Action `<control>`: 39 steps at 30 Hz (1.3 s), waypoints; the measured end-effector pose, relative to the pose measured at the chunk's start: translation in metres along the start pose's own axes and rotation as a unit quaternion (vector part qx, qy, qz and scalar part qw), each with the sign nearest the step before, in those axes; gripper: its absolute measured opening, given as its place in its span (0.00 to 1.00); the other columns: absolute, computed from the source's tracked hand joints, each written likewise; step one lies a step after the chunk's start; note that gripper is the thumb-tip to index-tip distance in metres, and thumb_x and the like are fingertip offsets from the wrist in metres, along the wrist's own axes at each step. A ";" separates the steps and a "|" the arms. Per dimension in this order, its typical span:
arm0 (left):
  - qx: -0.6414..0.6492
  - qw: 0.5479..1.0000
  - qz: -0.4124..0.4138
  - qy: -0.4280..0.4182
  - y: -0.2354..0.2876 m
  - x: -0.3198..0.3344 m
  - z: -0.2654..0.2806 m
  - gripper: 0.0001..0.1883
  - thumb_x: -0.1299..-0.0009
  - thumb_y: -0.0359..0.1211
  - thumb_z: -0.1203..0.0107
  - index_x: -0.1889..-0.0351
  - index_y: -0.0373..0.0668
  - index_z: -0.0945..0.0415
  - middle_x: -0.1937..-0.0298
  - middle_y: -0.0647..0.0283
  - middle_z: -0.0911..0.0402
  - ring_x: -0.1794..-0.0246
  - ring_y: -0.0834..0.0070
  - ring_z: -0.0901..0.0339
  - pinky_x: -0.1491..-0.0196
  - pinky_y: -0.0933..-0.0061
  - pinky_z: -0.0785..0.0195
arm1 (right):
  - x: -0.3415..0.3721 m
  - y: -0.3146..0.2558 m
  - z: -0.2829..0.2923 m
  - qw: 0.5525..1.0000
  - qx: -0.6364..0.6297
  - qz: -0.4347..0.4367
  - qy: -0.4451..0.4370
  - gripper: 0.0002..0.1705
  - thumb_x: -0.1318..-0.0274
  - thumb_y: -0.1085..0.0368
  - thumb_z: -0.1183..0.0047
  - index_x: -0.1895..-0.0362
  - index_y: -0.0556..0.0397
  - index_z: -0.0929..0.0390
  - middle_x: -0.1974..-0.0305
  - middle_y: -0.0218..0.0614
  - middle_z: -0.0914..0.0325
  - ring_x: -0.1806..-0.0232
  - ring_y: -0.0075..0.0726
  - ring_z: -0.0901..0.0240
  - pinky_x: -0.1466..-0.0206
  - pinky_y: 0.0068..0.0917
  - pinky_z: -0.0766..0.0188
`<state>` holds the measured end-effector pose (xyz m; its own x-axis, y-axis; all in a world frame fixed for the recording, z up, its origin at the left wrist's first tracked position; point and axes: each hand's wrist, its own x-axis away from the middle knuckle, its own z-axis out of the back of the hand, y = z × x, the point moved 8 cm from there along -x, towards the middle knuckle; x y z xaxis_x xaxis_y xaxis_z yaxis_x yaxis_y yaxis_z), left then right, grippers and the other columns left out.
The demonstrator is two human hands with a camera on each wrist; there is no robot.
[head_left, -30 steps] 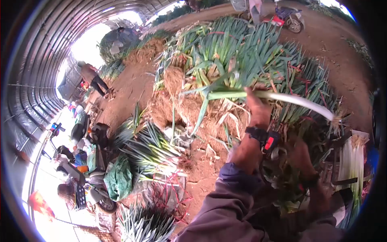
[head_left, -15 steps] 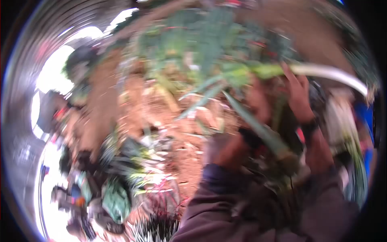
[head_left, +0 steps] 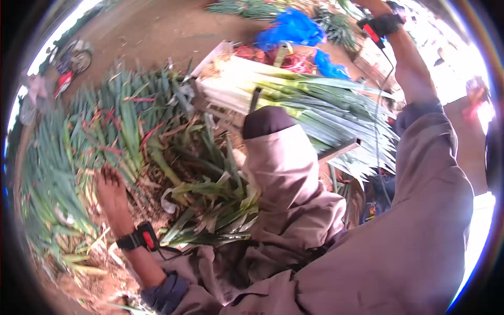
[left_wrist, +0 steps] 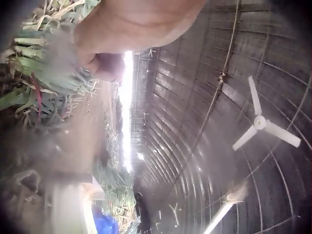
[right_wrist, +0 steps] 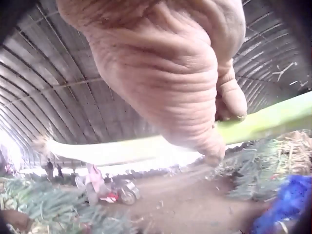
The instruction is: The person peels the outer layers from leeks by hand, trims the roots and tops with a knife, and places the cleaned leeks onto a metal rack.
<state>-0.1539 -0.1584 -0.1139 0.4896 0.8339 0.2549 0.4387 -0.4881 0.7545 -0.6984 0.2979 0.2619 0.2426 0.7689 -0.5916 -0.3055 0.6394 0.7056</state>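
In the head view my left hand [head_left: 111, 199] is held low over the large pile of leeks [head_left: 113, 113], fingers loose and nothing seen in them. The left wrist view shows that hand [left_wrist: 141, 29] with its thumb down and no leek against it. My right hand [head_left: 374, 7], partly cut off at the top right of the head view, is raised. In the right wrist view the right hand [right_wrist: 165, 73] pinches one leek [right_wrist: 112, 152] between thumb and fingers, its white stem and roots to the left and its green part to the right.
Beside my knee, trimmed leeks [head_left: 294, 92] lie stacked on a rack, roots towards the pile. Blue plastic [head_left: 291, 29] and red ties [head_left: 296, 62] are behind them. Loose leaves [head_left: 220, 205] lie in front of me. A motorbike [head_left: 73, 60] stands at the far left.
The head view has swung to the right. My left hand, which had the leek earlier, has come off it and is down by the pile; my right hand has carried the leek up and right.
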 end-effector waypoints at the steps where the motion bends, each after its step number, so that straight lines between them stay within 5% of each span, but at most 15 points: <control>1: -0.004 1.000 0.019 -0.013 -0.010 0.002 -0.013 0.16 0.23 0.43 0.48 0.50 0.39 0.26 0.55 0.63 0.20 0.59 0.74 0.24 0.53 0.75 0.24 | 0.026 0.005 -0.008 1.000 0.014 -0.005 -0.010 0.20 0.42 0.57 0.42 0.55 0.63 0.20 0.64 0.45 0.16 0.63 0.47 0.17 0.62 0.45 0.22; 3: -0.029 0.998 0.040 -0.027 -0.024 0.009 -0.039 0.15 0.23 0.42 0.47 0.50 0.40 0.24 0.56 0.66 0.21 0.59 0.77 0.24 0.54 0.77 0.25 | 0.090 -0.023 -0.026 0.945 -0.277 0.121 -0.123 0.21 0.42 0.53 0.40 0.51 0.51 0.23 0.59 0.46 0.19 0.58 0.49 0.21 0.55 0.47 0.25; 4: -0.031 0.998 0.045 -0.036 -0.032 0.009 -0.047 0.15 0.23 0.42 0.47 0.50 0.40 0.24 0.56 0.66 0.21 0.59 0.77 0.24 0.54 0.77 0.25 | 0.120 -0.032 -0.037 0.921 -0.334 0.117 -0.165 0.24 0.43 0.52 0.40 0.47 0.50 0.25 0.56 0.48 0.21 0.54 0.60 0.24 0.51 0.54 0.28; 7: -0.081 0.993 0.079 -0.021 -0.055 0.009 -0.054 0.15 0.23 0.42 0.47 0.48 0.42 0.23 0.56 0.68 0.21 0.59 0.79 0.24 0.54 0.77 0.25 | 0.206 -0.078 -0.094 0.889 -0.288 0.111 -0.337 0.20 0.43 0.49 0.42 0.54 0.49 0.23 0.66 0.44 0.20 0.61 0.55 0.21 0.58 0.51 0.26; 10: -0.102 0.990 0.096 -0.023 -0.062 0.028 -0.085 0.16 0.22 0.41 0.48 0.45 0.41 0.26 0.57 0.70 0.22 0.59 0.81 0.25 0.54 0.79 0.26 | 0.245 -0.126 -0.107 0.809 -0.318 0.103 -0.483 0.20 0.44 0.52 0.40 0.58 0.55 0.23 0.65 0.48 0.19 0.61 0.57 0.21 0.57 0.51 0.27; 14: -0.150 0.986 0.067 -0.039 -0.069 0.031 -0.105 0.17 0.23 0.42 0.48 0.44 0.42 0.25 0.58 0.72 0.20 0.61 0.82 0.25 0.56 0.79 0.28 | 0.245 -0.177 -0.154 0.809 -0.366 0.126 -0.443 0.18 0.42 0.54 0.41 0.59 0.57 0.23 0.68 0.52 0.21 0.60 0.58 0.22 0.56 0.52 0.29; 18: -0.173 0.977 0.127 -0.005 -0.106 0.012 -0.084 0.17 0.24 0.43 0.47 0.43 0.44 0.24 0.57 0.72 0.20 0.60 0.83 0.25 0.55 0.79 0.28 | 0.214 -0.227 -0.190 0.819 -0.403 0.132 -0.387 0.20 0.46 0.53 0.38 0.63 0.59 0.24 0.68 0.50 0.20 0.61 0.59 0.22 0.57 0.52 0.30; 20: -0.184 0.972 0.148 -0.005 -0.116 0.008 -0.084 0.17 0.24 0.43 0.47 0.43 0.45 0.24 0.57 0.72 0.20 0.60 0.82 0.24 0.55 0.78 0.28 | 0.207 -0.242 -0.207 0.785 -0.426 0.117 -0.433 0.19 0.46 0.55 0.38 0.65 0.60 0.24 0.69 0.51 0.21 0.62 0.59 0.22 0.57 0.51 0.29; 23: -0.200 0.968 0.154 0.000 -0.122 -0.001 -0.085 0.17 0.24 0.43 0.46 0.43 0.45 0.25 0.57 0.71 0.19 0.59 0.82 0.24 0.54 0.77 0.29 | 0.192 -0.254 -0.222 0.830 -0.426 0.112 -0.341 0.16 0.46 0.58 0.40 0.68 0.60 0.23 0.70 0.49 0.20 0.63 0.57 0.21 0.59 0.50 0.27; 28: -0.216 0.962 0.167 0.013 -0.135 0.001 -0.093 0.19 0.24 0.44 0.46 0.42 0.44 0.25 0.58 0.71 0.20 0.59 0.83 0.24 0.53 0.78 0.30 | 0.186 -0.248 -0.245 0.827 -0.371 0.178 -0.384 0.15 0.45 0.55 0.41 0.67 0.56 0.20 0.69 0.44 0.19 0.64 0.51 0.20 0.61 0.48 0.27; 30: -0.212 0.962 0.173 0.002 -0.142 0.001 -0.102 0.20 0.24 0.44 0.46 0.41 0.43 0.26 0.57 0.71 0.20 0.58 0.83 0.25 0.54 0.79 0.32 | 0.189 -0.239 -0.257 0.751 -0.391 0.152 -0.511 0.21 0.38 0.49 0.48 0.62 0.57 0.22 0.73 0.47 0.23 0.66 0.56 0.24 0.60 0.51 0.30; 34: -0.226 0.960 0.162 -0.024 -0.151 -0.003 -0.108 0.20 0.24 0.44 0.46 0.40 0.43 0.26 0.57 0.71 0.20 0.58 0.83 0.25 0.56 0.81 0.32 | 0.185 -0.226 -0.256 0.740 -0.376 0.180 -0.528 0.24 0.37 0.45 0.51 0.61 0.55 0.22 0.73 0.47 0.23 0.67 0.54 0.24 0.61 0.50 0.30; 39: -0.241 0.955 0.170 -0.022 -0.150 0.003 -0.113 0.21 0.24 0.44 0.46 0.40 0.43 0.26 0.57 0.70 0.20 0.59 0.83 0.25 0.55 0.80 0.31 | 0.239 -0.257 -0.265 0.771 -0.488 0.073 -0.402 0.23 0.38 0.46 0.48 0.59 0.55 0.27 0.65 0.48 0.22 0.62 0.54 0.24 0.56 0.50 0.31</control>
<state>-0.3034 -0.0539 -0.1586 0.5777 0.6314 0.5173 -0.1444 -0.5447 0.8261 -0.8062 0.3151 -0.1643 0.5120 0.8408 0.1758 -0.8365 0.5346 -0.1203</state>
